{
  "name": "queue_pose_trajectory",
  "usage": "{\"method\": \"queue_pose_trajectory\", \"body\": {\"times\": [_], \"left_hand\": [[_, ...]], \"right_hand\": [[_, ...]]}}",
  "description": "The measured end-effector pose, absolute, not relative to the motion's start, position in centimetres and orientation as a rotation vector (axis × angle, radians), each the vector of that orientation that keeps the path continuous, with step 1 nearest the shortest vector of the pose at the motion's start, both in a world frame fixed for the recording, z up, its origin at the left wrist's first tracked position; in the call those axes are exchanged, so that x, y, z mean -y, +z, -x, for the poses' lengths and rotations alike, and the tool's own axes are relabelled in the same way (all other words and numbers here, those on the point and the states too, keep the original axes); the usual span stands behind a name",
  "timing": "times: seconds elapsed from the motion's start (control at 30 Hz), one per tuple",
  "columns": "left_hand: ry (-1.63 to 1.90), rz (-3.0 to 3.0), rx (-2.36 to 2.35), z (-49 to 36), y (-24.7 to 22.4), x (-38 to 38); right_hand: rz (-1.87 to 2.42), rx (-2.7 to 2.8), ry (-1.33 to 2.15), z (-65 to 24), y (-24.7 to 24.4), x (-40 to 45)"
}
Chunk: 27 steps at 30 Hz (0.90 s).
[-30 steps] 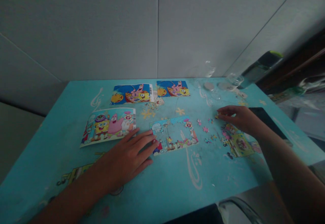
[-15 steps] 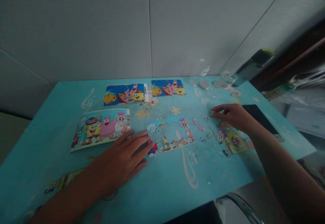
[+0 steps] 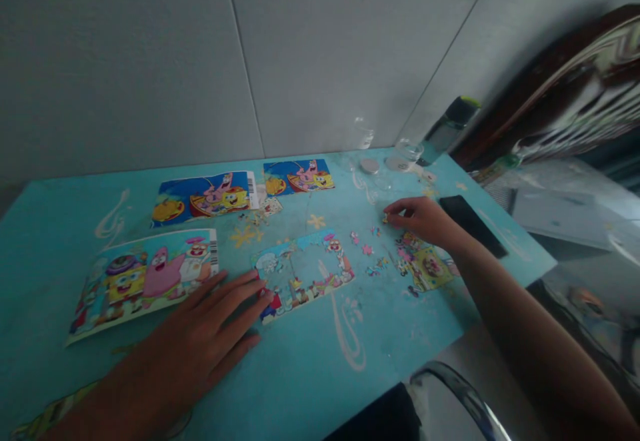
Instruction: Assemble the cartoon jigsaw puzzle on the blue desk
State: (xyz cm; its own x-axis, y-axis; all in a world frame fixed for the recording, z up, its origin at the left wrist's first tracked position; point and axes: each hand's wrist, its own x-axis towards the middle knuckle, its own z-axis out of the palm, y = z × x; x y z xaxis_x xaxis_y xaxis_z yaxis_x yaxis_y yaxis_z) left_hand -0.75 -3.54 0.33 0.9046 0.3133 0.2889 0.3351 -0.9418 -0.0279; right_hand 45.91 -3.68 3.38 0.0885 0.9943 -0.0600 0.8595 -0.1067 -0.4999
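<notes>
A cartoon jigsaw puzzle (image 3: 296,294) lies flat in the middle of the table, its border joined and a gap in its centre. My left hand (image 3: 213,327) rests palm down with fingers spread, the fingertips at the puzzle's left edge. To the right, my right hand (image 3: 423,217) pinches a small puzzle piece (image 3: 385,217) just above the tabletop. Several loose pieces (image 3: 367,249) lie between the puzzle and that hand. Under my right wrist sits a yellow cartoon picture (image 3: 429,269), partly covered. A larger printed picture sheet (image 3: 163,274) lies beyond my left hand.
Two blue picture sheets (image 3: 210,195) (image 3: 299,177) lie at the back by the wall. A black phone (image 3: 473,226) is right of my right hand. Behind it stand a clear cup (image 3: 410,151), a round lid (image 3: 369,165) and a dark bottle (image 3: 449,127).
The view has turned to the right, so the table's things appear farther left. My right hand still pinches the piece, and my left hand stays by the puzzle's left edge.
</notes>
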Motion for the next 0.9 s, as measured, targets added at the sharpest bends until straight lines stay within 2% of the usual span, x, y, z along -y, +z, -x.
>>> {"method": "queue_pose_trajectory", "body": {"times": [0.2,0.37,0.53,0.9], "left_hand": [[-0.42,3.013,0.533,1.3,-0.5,3.4],[-0.433,3.007,0.501,1.4,-0.6,3.2],[-0.441,2.987,0.512,1.0,-0.2,3.4],[-0.327,3.071,0.67,0.5,1.0,4.3]], "right_hand": [[1.959,1.885,0.593,-45.5,3.1,3.5],[2.01,1.938,0.457,-44.9,4.2,5.6],[1.998,2.054,0.667,-44.4,5.4,10.1],[1.913,2.117,0.587,-46.0,2.3,13.1]]}}
